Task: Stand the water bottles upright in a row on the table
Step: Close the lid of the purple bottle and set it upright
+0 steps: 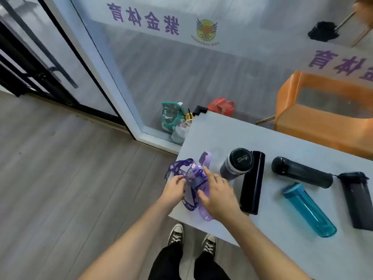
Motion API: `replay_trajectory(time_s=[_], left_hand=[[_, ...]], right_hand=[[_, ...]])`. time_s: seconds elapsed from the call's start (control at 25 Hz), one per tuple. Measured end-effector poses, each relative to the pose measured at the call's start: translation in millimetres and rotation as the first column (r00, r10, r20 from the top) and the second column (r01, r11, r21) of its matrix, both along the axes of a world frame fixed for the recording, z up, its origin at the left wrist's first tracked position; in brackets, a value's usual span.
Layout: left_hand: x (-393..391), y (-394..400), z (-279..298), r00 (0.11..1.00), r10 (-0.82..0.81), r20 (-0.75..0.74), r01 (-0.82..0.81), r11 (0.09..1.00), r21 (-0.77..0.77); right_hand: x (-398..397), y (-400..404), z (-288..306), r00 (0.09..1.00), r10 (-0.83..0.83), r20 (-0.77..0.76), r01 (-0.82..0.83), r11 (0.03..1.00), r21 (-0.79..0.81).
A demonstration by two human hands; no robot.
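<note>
Head view, looking down at a pale grey table [282,249] that fills the lower right of the frame, with wood-look floor to the left and the person's two sneakers at the bottom centre. Both bare hands meet at the table's left corner, near the frame's centre, on a purple water bottle [196,181] with a printed purple strap [177,168] looped around it. The left hand [174,187] has its fingers curled closed on the strap beside the bottle's cap. The right hand [219,196] lies over the bottle's body with fingers spread apart and bent around it, thumb pressed to the near side; how firmly it grips cannot be told. The bottle appears upright or nearly so, though the steep angle and the hands covering it make this uncertain. Just right of it, a dark lidded tumbler [236,163] stands upright. Four more bottles lie flat further right: a black flask [252,182] touching the tumbler, a dark smoky bottle [302,172], a teal bottle [308,210] and a dark bottle [357,201] at the right edge. The step in hand seems to be settling the purple bottle as one end of the row. The next move likely calls for freeing the strap, letting go, and then raising the black flask.
</note>
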State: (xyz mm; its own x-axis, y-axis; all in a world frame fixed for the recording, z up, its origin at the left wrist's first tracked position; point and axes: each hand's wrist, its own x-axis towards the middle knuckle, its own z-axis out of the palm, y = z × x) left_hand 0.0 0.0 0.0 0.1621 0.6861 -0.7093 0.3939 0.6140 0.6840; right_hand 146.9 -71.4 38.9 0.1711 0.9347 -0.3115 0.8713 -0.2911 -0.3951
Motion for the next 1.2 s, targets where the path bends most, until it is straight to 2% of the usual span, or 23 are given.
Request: replay_trajectory(time_s=[0.08, 0.2, 0.28, 0.36, 0.48, 0.6, 0.68, 0.84, 1.0, 1.2], left_hand=[[11.2, 8.6, -3.9, 0.988, 0.109, 0.113, -0.089, 0.982, -0.169], [19.7, 16.0, 3.1, 0.947, 0.281, 0.159, -0.215, 0.916, -0.339], [22.3, 19.5, 10.2, 0.920, 0.348, 0.183, -0.253, 0.880, -0.403], [21.2, 22.1, 17.4, 0.915, 0.352, 0.199, -0.255, 0.884, -0.392], [15.6, 24.9, 22.8, 0.895, 0.384, 0.227, -0.306, 0.898, -0.316], [2.5, 29.2, 24.6, 0.891, 0.389, 0.234, -0.365, 0.920, -0.139], [-5.9, 30.0, 28.3, 0.916, 0.319, 0.242, -0.335, 0.942, 0.027], [-16.2, 16.9, 41.9, 0.968, 0.136, 0.210, -0.197, 0.931, 0.308], [-22.5, 4.4, 42.3, 0.990, 0.049, 0.135, -0.100, 0.909, 0.405], [-31.0, -1.3, 39.7, 0.998, -0.056, -0.004, 0.053, 0.920, 0.389]], right_hand=[[-1.6, 7.9, -3.2, 1.000, -0.026, -0.016, 0.025, 0.998, -0.057], [-3.1, 11.6, -6.1, 0.992, -0.087, -0.096, 0.080, 0.994, -0.072], [-5.4, 10.4, -8.2, 0.980, -0.122, -0.157, 0.111, 0.991, -0.077], [-8.2, 9.3, -8.6, 0.963, -0.163, -0.213, 0.157, 0.987, -0.040], [-9.4, 17.4, -6.0, 0.904, -0.251, -0.346, 0.280, 0.960, 0.034], [-13.2, 31.5, 1.6, 0.796, -0.335, -0.505, 0.412, 0.910, 0.046], [-17.0, 37.4, 3.2, 0.726, -0.367, -0.582, 0.477, 0.878, 0.042], [-20.7, 33.2, -4.5, 0.635, -0.447, -0.630, 0.570, 0.822, -0.009], [-19.0, 22.6, -9.0, 0.629, -0.503, -0.593, 0.598, 0.801, -0.045], [-34.0, -3.1, 5.1, 0.678, -0.485, -0.552, 0.613, 0.788, 0.060]])
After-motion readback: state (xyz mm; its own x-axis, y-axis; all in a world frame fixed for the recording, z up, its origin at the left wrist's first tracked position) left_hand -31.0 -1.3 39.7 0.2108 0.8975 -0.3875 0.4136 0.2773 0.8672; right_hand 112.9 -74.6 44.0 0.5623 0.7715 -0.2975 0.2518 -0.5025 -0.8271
